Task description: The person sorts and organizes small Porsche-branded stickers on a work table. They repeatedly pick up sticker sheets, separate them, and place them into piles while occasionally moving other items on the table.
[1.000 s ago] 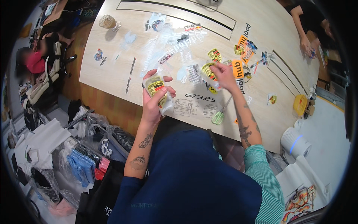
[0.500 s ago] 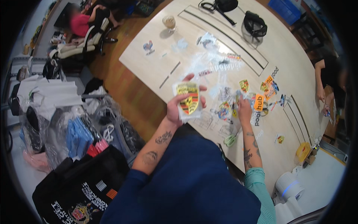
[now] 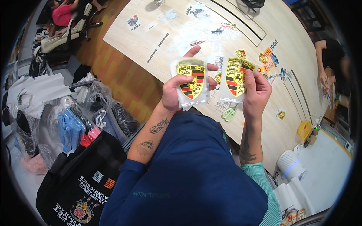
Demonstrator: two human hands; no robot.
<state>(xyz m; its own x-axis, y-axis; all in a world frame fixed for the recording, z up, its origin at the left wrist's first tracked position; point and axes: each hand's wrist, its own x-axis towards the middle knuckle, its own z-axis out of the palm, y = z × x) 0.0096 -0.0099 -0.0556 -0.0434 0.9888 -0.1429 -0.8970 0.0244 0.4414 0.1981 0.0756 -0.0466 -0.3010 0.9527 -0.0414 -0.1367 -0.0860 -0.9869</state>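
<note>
A stack of shield-crest stickers [image 3: 196, 87], yellow, red and black on clear-white film, is gripped in my left hand [image 3: 171, 93], its thumb across the front. Beside it, my right hand [image 3: 258, 91] pinches another crest sticker [image 3: 233, 83] of the same design by its right edge. Both are held up over the near edge of the table, faces toward me, with a narrow gap between them. Whether the right hand has more than one sheet I cannot tell. Behind them, more crest stickers [image 3: 240, 54] lie on the pale wooden table [image 3: 132, 49].
Light green scissors [image 3: 227, 114] lie near the table's front edge. Orange and black stickers [image 3: 268, 58] are scattered to the right. A black tote bag [image 3: 75, 184] and plastic-wrapped clothes [image 3: 71, 126] are at left. Another person's hands [image 3: 327, 84] are at far right; someone in red [image 3: 63, 15] sits far left.
My right hand has come up from the scattered stickers on the table with a crest sticker, now beside the left hand's stack. The view has also shifted.
</note>
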